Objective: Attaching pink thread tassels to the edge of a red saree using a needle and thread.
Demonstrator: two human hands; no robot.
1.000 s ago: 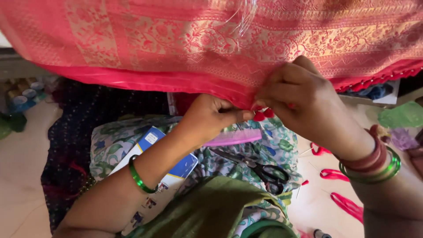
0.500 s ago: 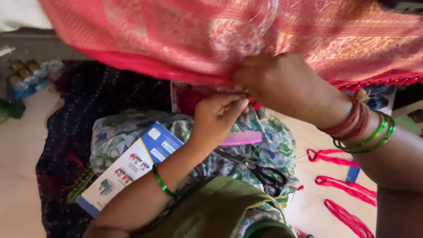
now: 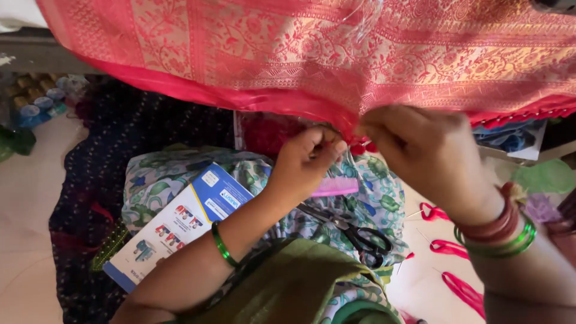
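So the setup here is floor work, no bench in sight: pale tiled floor (image 3: 24, 240) with a dark dotted cloth (image 3: 90, 180) spread over it, and a green and blue floral cloth (image 3: 180, 174) across the lap. On that lap sit a blue and white printed box (image 3: 180, 225), black scissors (image 3: 354, 231) and a pink comb (image 3: 335, 186). Some thread spools (image 3: 42, 99) are bunched at the far left, and loose pink strips (image 3: 456, 264) lie on the floor at right.

The red and gold brocade fabric (image 3: 288, 54) hangs across the whole top of the view, its lower edge coming down to the hands in the middle. The left hand (image 3: 303, 165) has its grip pressed together, thumb and fingertips pinching the hem. The right hand (image 3: 426, 150) is pinching the same edge just beside it, fingers curled tight, with small red tassel bits (image 3: 363, 147) poking out between the two hands. Green bangle on the left wrist, red and green bangles on the right.

Compared to half a second ago, both hands sit a bit further right and lower, the fabric droops more, and the right hand has rolled flatter.
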